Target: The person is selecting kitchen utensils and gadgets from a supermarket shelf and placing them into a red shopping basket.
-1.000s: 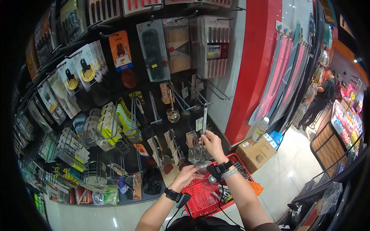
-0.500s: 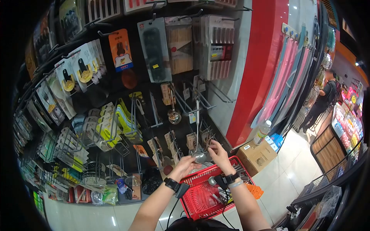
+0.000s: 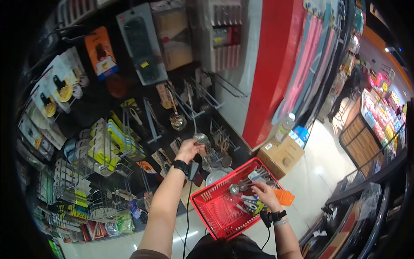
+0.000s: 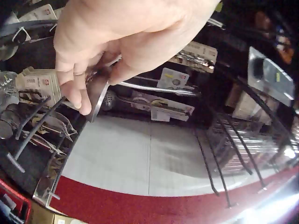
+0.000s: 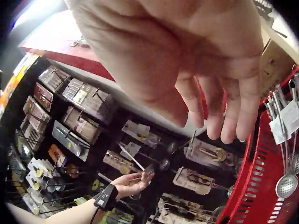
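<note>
As left fingers pinch a shiny, curved metal ladle, right fingers hang open.

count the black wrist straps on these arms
2: one strap behind the left hand, which pinches a ladle; another strap behind the right hand, over the red basket.

A red pillar borders white wall panels above pale, glossy floor tiles.
</note>
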Motion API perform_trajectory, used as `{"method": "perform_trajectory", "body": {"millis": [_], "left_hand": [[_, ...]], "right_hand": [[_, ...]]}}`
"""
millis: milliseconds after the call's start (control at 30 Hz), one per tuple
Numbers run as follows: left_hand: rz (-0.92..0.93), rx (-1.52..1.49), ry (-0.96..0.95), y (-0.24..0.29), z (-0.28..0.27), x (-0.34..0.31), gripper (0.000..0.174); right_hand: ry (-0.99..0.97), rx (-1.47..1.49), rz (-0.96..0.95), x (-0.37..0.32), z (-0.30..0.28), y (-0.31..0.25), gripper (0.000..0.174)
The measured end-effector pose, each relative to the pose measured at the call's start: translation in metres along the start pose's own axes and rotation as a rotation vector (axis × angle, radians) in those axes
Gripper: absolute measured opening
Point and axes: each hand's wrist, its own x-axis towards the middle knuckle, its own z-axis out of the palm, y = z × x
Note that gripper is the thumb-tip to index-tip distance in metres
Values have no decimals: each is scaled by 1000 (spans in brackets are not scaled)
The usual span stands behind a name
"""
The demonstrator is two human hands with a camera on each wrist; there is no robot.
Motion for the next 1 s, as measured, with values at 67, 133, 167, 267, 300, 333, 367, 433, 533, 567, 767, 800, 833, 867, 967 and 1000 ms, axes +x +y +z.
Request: {"method": "perform_trajectory", "body": {"millis": [67, 133, 167, 267, 300, 333, 367, 433, 533, 567, 767, 800, 833, 867, 967, 1000], "left_hand": [[-13, -48, 27, -2, -8, 11, 20], [-36, -76, -2, -7, -32, 34, 22], [-59, -83, -25, -8, -44, 48, 24], [-171, -168, 119, -1, -50, 60, 22], [-166, -156, 205, 2, -49, 62, 23], [-141, -164, 191, 3, -49, 63, 23], [-187, -196, 181, 5, -52, 68, 22], [-153, -183, 158, 6, -49, 63, 22], [-104, -169, 136, 8, -41, 50, 25], [-104, -169, 134, 9, -37, 45, 25], [-31, 289, 54, 13, -15, -13, 38], [-32, 319, 5, 13, -7, -30, 36], [0, 390, -79, 12, -1, -48, 34], [13, 462, -121, 10, 6, -66, 33], [-15, 602, -232, -6, 15, -122, 31], [-2, 676, -270, -12, 18, -142, 30]], "right_hand": [[30, -51, -30, 0, -17, 40, 29], [129, -38, 63, -6, -30, 57, 28], [166, 127, 103, -11, -35, 60, 26], [327, 168, 228, -27, -46, 74, 26], [355, 193, 323, -31, -49, 77, 28], [379, 219, 413, -32, -50, 79, 30], [391, 220, 417, -33, -49, 85, 30], [408, 404, 484, -32, -46, 100, 30], [435, 591, 452, -21, -38, 110, 30], [443, 633, 460, -14, -37, 113, 30], [369, 220, 410, 52, -31, 119, 34], [384, 114, 386, 68, -33, 133, 38], [376, 15, 359, 87, -38, 156, 41], [437, -218, 313, 106, -42, 174, 42], [645, -473, 217, 128, -35, 158, 45], [654, -490, 237, 135, -35, 158, 45]]}}
